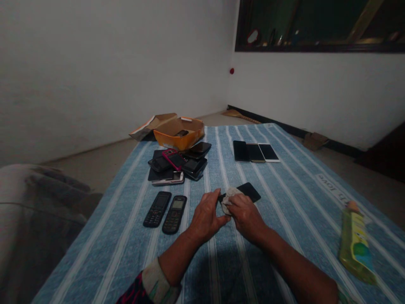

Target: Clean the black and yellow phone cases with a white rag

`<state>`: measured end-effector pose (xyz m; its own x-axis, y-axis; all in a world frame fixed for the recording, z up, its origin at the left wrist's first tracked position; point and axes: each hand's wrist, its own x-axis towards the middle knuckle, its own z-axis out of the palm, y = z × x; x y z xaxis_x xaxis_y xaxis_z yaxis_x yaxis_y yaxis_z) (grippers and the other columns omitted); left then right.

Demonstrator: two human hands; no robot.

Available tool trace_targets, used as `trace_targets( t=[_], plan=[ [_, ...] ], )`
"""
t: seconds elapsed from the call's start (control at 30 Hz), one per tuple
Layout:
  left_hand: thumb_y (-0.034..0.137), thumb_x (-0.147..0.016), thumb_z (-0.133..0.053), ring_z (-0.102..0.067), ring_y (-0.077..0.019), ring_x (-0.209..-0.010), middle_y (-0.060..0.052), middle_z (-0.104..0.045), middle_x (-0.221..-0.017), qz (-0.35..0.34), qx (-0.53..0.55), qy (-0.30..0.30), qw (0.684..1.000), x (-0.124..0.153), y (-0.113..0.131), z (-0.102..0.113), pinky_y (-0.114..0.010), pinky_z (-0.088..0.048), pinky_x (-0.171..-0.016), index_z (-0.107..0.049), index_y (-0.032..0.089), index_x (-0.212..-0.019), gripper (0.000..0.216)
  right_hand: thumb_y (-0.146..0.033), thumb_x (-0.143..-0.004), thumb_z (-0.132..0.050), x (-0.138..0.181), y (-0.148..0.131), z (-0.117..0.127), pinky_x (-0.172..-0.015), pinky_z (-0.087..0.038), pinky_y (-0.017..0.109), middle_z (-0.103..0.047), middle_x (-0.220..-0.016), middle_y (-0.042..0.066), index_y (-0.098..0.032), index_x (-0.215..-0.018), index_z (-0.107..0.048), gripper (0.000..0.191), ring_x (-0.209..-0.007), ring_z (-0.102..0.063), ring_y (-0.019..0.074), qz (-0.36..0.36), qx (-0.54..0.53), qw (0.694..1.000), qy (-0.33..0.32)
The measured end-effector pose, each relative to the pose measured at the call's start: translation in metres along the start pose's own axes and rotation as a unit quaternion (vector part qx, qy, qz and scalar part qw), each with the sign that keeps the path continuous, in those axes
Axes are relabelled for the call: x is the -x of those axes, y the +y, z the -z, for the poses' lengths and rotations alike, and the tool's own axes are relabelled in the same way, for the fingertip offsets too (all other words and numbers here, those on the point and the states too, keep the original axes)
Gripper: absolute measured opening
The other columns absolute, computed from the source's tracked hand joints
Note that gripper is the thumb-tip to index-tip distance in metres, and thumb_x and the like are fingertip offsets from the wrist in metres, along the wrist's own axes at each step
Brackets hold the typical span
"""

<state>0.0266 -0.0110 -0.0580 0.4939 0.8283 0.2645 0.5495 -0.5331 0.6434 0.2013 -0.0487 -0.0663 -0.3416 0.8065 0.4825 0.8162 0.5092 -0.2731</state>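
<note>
In the head view, the black phone lies on the striped sheet in front of me, one end showing past my fingers. My left hand is half curled at its left end, thumb and fingers apart; I seem to be steadying the phone, though I cannot tell how firm the grip is. My right hand is bunched around a pale cloth, pressed on the phone's middle.

I judge this phone to be partway through a wipe. Beyond it and slightly right, a row of three phones lies neatly side by side; I take these as dealt with, though their surfaces don't prove it. Beyond it to the left is a loose pile of phones, a pink phone on top, probably what is left. Directly left of it lie two keypad phones; which group they belong to, I cannot tell.

Farther beyond it, past the pile, sits an orange box with a small phone inside. Well to its right and nearer me is a bottle of yellowish liquid, out of my way. Only my own fingers and the cloth cover the black phone.
</note>
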Motion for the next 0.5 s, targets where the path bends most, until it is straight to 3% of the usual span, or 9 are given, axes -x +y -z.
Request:
trace_targets(
  t=[0.13,0.37,0.5],
  plan=[
    [0.023,-0.067,-0.074,-0.053,-0.0294,-0.114,-0.011,-0.059,-0.122,0.002,-0.003,0.002,1.0,0.0,0.002,0.001,-0.048,-0.046,-0.099,-0.042,0.018,-0.136,0.077,-0.005,-0.087,-0.049,-0.006,0.003,0.002,-0.08,-0.039,0.038,-0.063,-0.103,0.01,-0.017,-0.099,-0.068,0.026,-0.097,-0.049,0.0248,-0.033,0.018,0.999,0.003],
    [0.024,-0.068,-0.074,-0.054,-0.0295,-0.113,-0.008,-0.061,-0.117,0.007,-0.001,-0.001,1.0,0.0,0.005,0.003,-0.05,-0.046,-0.098,-0.042,0.021,-0.136,0.076,-0.004,-0.084,-0.054,-0.014,-0.002,0.004,-0.082,-0.04,0.038,-0.063,-0.105,0.01,-0.015,-0.103,-0.067,0.026,-0.1,-0.049,0.0255,0.011,0.011,0.999,-0.043],
    [0.024,-0.067,-0.074,-0.054,-0.0298,-0.113,-0.011,-0.06,-0.121,0.005,0.001,0.0,1.0,0.0,0.005,0.005,-0.049,-0.047,-0.097,-0.042,0.018,-0.136,0.076,-0.004,-0.087,-0.051,-0.016,0.01,0.006,-0.082,-0.041,0.04,-0.062,-0.105,0.012,-0.013,-0.106,-0.067,0.027,-0.101,-0.049,0.0268,-0.048,0.058,0.997,-0.021]
  ],
)
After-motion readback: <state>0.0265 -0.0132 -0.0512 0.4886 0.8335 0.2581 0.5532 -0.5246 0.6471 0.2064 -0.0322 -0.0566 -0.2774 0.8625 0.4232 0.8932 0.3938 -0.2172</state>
